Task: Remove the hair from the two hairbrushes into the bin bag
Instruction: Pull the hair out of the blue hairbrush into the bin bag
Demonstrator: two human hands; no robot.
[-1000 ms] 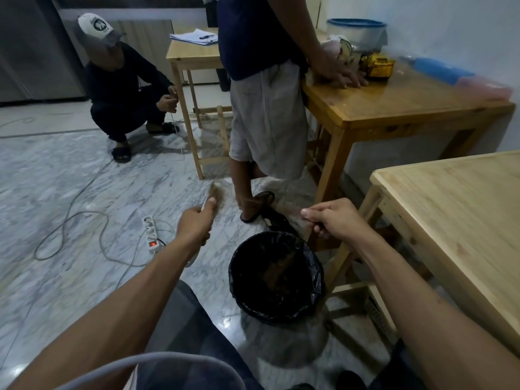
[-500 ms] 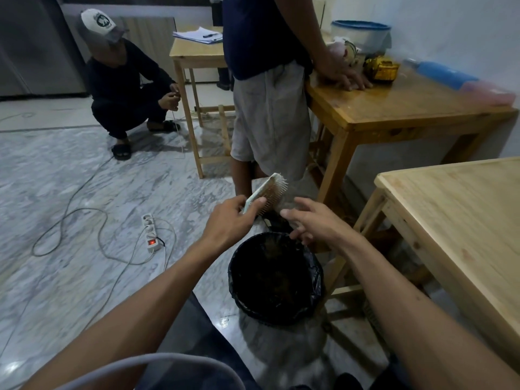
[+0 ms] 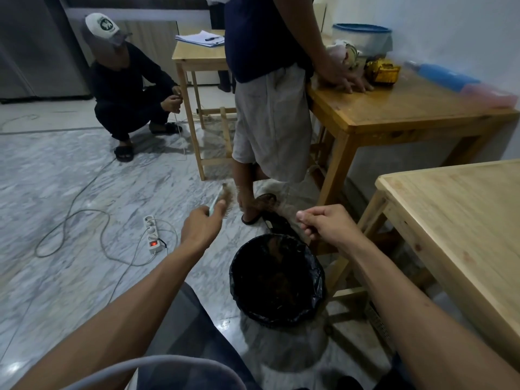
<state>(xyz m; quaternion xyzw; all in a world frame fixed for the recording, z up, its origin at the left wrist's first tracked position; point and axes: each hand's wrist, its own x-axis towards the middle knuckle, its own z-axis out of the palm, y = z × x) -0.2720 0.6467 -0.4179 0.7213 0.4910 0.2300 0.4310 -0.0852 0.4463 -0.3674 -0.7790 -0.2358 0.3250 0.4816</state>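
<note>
My left hand (image 3: 201,229) grips a hairbrush (image 3: 224,199) by its handle, out over the floor to the left of the bin. The brush head points away from me, with brown hair tangled in its bristles. My right hand (image 3: 323,224) hovers above the far rim of the bin, thumb and fingers pinched together. A faint brown wisp of hair (image 3: 285,205) trails from them. The round bin lined with a black bin bag (image 3: 317,280) stands on the floor between my forearms, with some hair in the bottom. A second brush is not in view.
A person (image 3: 270,122) stands just beyond the bin, one sandalled foot (image 3: 257,209) close to it. Another person (image 3: 126,88) crouches at the far left. A power strip (image 3: 152,235) and cables lie on the marble floor. Wooden tables (image 3: 455,235) (image 3: 408,108) stand on the right.
My hands were close together over the bin, the right one reaching for the bristles. They have pulled apart: the brush went left and away, the right hand closed and drew back right.
</note>
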